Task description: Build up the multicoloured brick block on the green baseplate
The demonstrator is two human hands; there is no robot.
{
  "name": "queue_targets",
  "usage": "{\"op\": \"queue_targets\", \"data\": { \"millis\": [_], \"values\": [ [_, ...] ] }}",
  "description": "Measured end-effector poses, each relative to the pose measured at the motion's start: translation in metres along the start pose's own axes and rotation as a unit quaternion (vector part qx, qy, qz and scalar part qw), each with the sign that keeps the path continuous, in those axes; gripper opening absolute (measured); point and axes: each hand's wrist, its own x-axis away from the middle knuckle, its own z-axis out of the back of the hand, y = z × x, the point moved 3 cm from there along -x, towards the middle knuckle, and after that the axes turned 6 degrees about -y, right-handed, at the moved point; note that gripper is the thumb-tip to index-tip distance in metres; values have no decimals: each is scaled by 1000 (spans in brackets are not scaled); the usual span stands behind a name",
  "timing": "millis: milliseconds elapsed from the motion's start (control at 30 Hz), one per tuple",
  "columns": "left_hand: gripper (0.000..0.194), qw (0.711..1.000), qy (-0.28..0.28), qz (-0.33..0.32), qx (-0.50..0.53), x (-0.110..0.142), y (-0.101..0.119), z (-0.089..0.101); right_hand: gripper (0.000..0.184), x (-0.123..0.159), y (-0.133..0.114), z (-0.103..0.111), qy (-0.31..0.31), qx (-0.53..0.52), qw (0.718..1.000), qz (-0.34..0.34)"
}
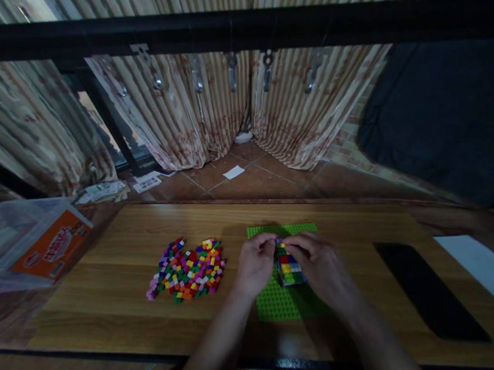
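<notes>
A small block of toy bricks (289, 268), built in rows of red, yellow, blue and green, stands on a green studded baseplate (276, 306). My left hand (255, 265) is closed, its thumb and forefinger pressed together at the block's far left corner. From the other side, my right hand (320, 265) curls over the block's far end and right edge, fingers closed against it. A bit of purple shows between the fingertips; I cannot tell whether it is a loose brick. Left of the baseplate lies a loose pile of small coloured bricks (189, 271).
All this rests on a wooden table (124, 306). A black flat slab (432, 290) and a white sheet (483, 267) lie on the right. Beyond the left edge is a clear plastic tub (4, 224) with an orange label. A dark bar (236, 31) crosses the view above, before striped curtains (174, 111).
</notes>
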Motion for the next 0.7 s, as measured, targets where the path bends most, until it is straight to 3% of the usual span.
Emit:
{"op": "queue_targets", "data": {
  "millis": [700],
  "values": [
    [17,997,11,9,81,-2,-2,-4,24,-9,6,-8,64,-96,987,-111]
  ]
}}
